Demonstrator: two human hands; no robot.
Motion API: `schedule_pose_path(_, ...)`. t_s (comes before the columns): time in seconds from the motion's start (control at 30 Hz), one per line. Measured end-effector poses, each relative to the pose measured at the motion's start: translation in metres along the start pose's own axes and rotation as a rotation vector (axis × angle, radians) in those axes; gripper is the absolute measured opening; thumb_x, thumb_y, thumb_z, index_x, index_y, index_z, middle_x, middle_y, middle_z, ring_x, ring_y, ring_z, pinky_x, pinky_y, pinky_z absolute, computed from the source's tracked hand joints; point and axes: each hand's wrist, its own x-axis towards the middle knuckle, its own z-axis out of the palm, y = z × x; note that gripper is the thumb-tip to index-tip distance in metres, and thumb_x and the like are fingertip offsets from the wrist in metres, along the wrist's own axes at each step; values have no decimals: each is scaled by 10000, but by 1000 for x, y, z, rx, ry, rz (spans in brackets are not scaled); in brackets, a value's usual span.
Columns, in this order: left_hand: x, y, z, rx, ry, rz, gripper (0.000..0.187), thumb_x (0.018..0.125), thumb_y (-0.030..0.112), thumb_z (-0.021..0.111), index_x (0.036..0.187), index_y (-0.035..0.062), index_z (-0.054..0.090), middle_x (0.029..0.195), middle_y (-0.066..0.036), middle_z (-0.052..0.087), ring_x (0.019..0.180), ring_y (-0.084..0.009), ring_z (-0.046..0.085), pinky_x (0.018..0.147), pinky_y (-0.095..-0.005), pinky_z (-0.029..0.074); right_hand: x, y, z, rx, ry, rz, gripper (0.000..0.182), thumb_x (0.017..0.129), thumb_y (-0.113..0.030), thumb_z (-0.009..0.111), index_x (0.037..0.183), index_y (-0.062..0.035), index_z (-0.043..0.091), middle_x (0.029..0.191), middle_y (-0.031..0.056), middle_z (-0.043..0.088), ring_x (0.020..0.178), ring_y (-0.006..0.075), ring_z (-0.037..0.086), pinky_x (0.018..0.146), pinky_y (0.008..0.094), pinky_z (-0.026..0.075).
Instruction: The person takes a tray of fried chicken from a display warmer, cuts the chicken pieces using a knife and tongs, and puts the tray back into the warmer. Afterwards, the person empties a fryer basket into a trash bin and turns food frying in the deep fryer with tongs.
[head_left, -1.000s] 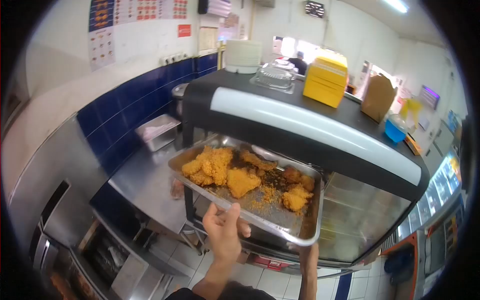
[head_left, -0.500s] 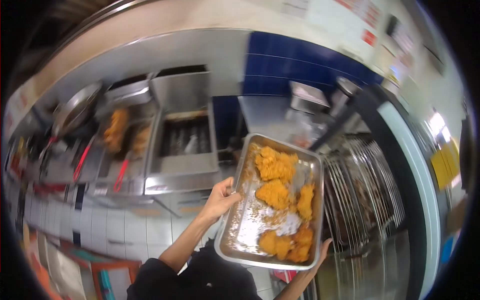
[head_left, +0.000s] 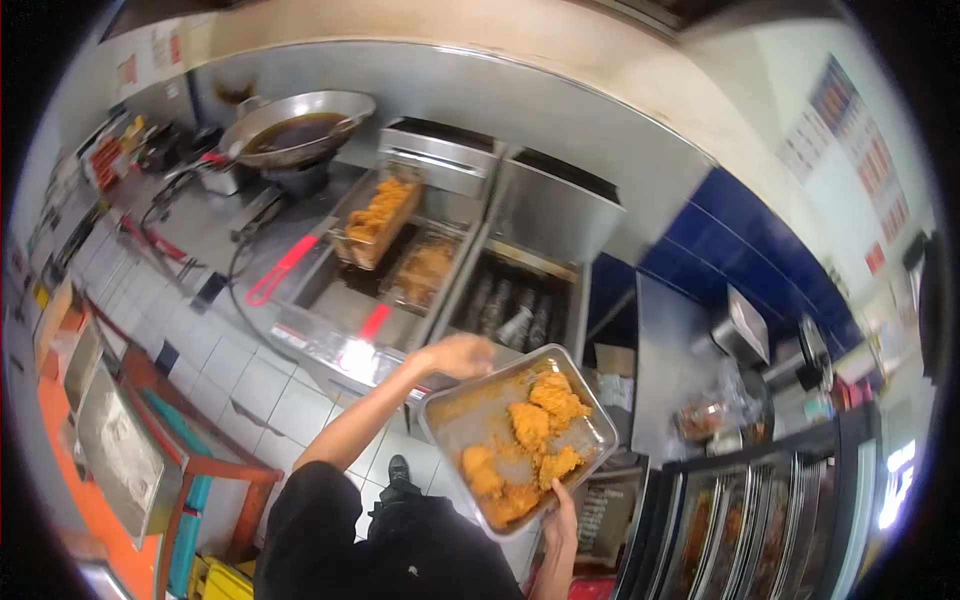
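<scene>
- Metal tray (head_left: 476,420): held tilted in front of the person's torso; positions below read from its centre, 12 at top of view.
- Fried chicken pieces (head_left: 530,425): inside tray, spread from 1 through 3 to 7 o'clock; crumbs around them.
- Right hand (head_left: 562,515): 5 o'clock, gripping the tray rim, thumb over the edge.
- Left hand (head_left: 461,356): 11 o'clock, just beside the tray's upper rim, fingers blurred; cannot tell whether closed or touching.
- Fryer basket (head_left: 366,250): 11 o'clock, well apart, loaded with golden fried food.
- Wok (head_left: 352,104): 11 o'clock, beyond the basket, dark liquid inside.
- Display cabinet (head_left: 650,512): 4 o'clock, racks visible.
</scene>
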Motion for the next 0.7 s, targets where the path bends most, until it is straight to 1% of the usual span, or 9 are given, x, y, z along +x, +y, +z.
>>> schedule_pose_path(0.1,-12,0,-74,-182,546,-140,282,866,203,596,1085,27,614,1041,-170,661,974,-310,640,846,-385,500,77,19,49,-11,96,-14,599,916,-244,601,1409,-16,351,1411,112,418,1284,259,409,1074,408,311)
schedule_pose_path(0.23,-88,-19,-103,-226,745,-242,261,911,231,579,1084,40,620,924,-64,677,820,-123,604,739,-292,492,171,44,107,186,-55,-45,518,927,-270,606,1362,-66,412,1382,74,448,1256,244,432,1055,445,337)
schedule_pose_path(0.43,-274,-86,63,-139,642,-1048,345,888,366,543,1007,64,660,973,-176,681,917,-361,643,817,-434,505,270,58,136,217,-27,-24,531,912,-321,634,1297,-5,449,1316,125,488,1186,259,475,1040,396,390)
schedule_pose_path(0.5,-348,-90,136,-117,429,-1283,329,838,311,527,1019,78,672,1016,-197,667,952,-371,634,844,-450,503,309,68,118,-38,-174,-84,528,915,-304,631,1292,15,445,1309,124,491,1191,250,471,1042,379,393)
schedule_pose_path(0.57,-425,-81,220,-174,299,-1535,316,802,278,520,1002,102,689,986,-205,671,933,-380,637,828,-454,507,306,60,142,262,-83,68,512,920,-292,628,1279,27,451,1292,125,502,1188,243,474,1043,377,396)
schedule_pose_path(0.6,-509,-126,307,-441,-119,-1753,316,766,349,587,827,68,718,871,-164,695,789,-293,679,709,-430,536,313,57,150,328,-98,124,419,934,-253,610,1239,7,489,1206,115,531,1104,225,497,991,371,428)
schedule_pose_path(0.63,-495,-66,282,-382,-185,-1762,239,749,248,589,731,28,682,854,-212,677,836,-331,669,724,-432,521,320,58,149,404,-102,168,328,948,-215,591,1198,-12,527,1121,105,559,1020,207,520,938,364,460)
schedule_pose_path(0.67,-509,-31,309,-328,215,-2043,249,748,239,604,638,17,629,759,-194,673,747,-291,675,642,-429,518,334,65,140,420,-163,200,327,933,-201,612,1187,-7,540,1142,101,576,1044,214,537,959,375,453)
schedule_pose_path(0.7,-506,-6,313,-803,519,-2106,149,763,187,604,730,42,619,705,-137,668,677,-234,671,550,-411,510,330,62,143,409,-129,188,328,933,-198,613,1196,-17,538,1166,98,578,1061,221,540,965,380,449)
